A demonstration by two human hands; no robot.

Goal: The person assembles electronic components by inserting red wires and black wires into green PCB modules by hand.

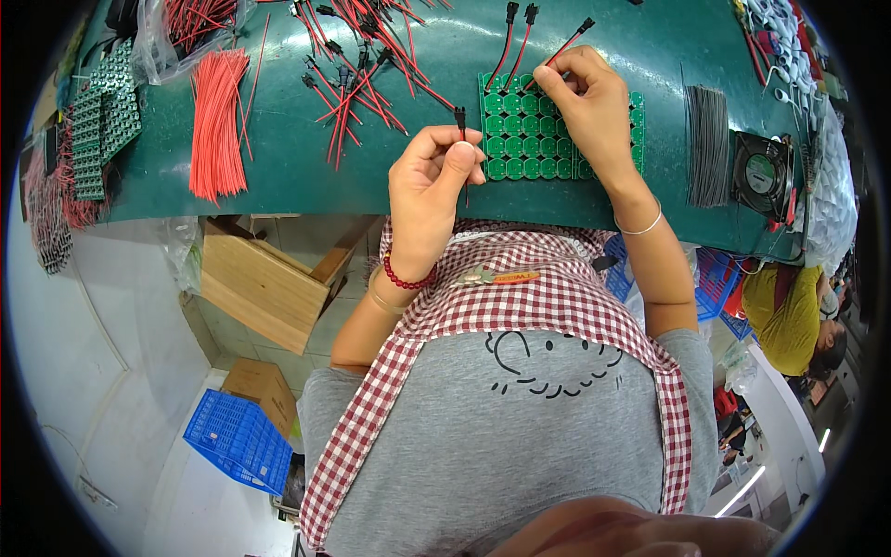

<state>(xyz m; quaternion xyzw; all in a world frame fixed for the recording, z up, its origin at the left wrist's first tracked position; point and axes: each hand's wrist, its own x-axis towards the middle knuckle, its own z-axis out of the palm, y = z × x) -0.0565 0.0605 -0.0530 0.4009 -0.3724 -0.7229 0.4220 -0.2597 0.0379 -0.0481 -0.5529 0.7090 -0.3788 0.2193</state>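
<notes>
A green circuit board panel [522, 147] with rows of rounded boards lies near the table's front edge. Two red-and-black connector leads [509, 46] stand up from its far left edge. My right hand [594, 111] is over the panel, thumb and fingers closed on a third connector lead [568, 43], its black plug pointing away from me. Just left of the panel, my left hand [429, 181] pinches another connector lead [461, 123] between thumb and fingers, black plug upward. My right fingers partly hide the wire ends at the panel.
Loose connector leads [357, 93] are heaped at the far middle of the green table [306, 176]. A red wire bundle [219, 130] lies left, black wires [707, 148] and a fan [763, 176] right. More boards [107, 121] sit far left. Below are a wooden stool [260, 283] and blue crate [237, 441].
</notes>
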